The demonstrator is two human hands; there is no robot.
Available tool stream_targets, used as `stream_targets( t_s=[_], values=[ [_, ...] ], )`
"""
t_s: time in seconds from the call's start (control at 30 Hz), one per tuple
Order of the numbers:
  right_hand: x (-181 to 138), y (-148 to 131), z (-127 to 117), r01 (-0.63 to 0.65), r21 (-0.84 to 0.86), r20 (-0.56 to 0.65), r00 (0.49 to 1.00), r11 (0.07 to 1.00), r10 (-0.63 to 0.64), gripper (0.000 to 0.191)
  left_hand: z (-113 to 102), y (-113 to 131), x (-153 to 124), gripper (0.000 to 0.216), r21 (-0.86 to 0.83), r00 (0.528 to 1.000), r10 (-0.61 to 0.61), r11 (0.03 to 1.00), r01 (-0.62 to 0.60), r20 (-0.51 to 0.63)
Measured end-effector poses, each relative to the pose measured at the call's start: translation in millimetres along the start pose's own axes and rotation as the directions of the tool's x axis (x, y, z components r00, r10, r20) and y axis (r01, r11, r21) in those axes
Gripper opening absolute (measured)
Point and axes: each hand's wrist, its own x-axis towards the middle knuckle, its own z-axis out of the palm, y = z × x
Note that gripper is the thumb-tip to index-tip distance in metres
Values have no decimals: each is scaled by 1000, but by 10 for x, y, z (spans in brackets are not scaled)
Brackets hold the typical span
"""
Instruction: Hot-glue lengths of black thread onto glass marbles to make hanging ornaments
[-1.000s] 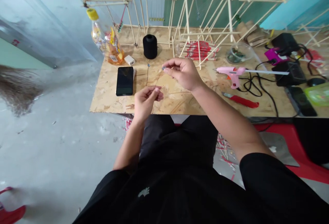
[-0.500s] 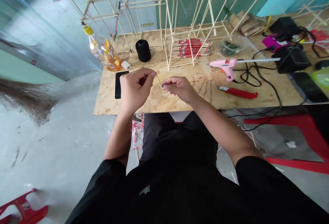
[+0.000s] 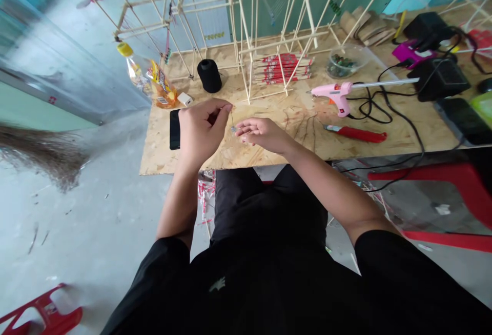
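Observation:
My left hand (image 3: 205,129) is closed in a pinch over the table, its thumb and forefinger gripping the top of a thin thread (image 3: 232,116). From the thread's lower end hangs a small bluish-grey piece (image 3: 233,129), perhaps a marble; it is too small to be sure. Just right of it is my right hand (image 3: 263,135), open, with fingers stretched out and slightly apart. Its fingertips are very close to the hanging piece, and I cannot tell whether they touch it. A black phone (image 3: 175,130) lies partly hidden behind my left hand.
A stick frame (image 3: 246,47) rises at the table's back. Around it stand a black thread spool (image 3: 209,75), a bottle (image 3: 132,65) and a bowl of marbles (image 3: 341,63). To the right lie a pink glue gun (image 3: 336,94), cables and a red-handled knife (image 3: 361,134). Red stools are below.
My right fingers have let go of the small bluish piece and spread apart. The piece now hangs from the thread, which is nearer to vertical. The view has shifted slightly.

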Motion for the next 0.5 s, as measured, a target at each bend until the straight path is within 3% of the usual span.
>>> stream_targets(
  t_s=[0.27, 0.5],
  values=[
    [107, -14, 133, -27, 122, -31, 999, 992, 31, 56, -17, -136, -10, 19, 21, 1000, 0, 1000, 0, -1],
    [169, -54, 242, -40, 194, -12, 999, 980, 43, 34, -39, -252, -72, 21, 30, 1000, 1, 1000, -1, -1]
  ],
)
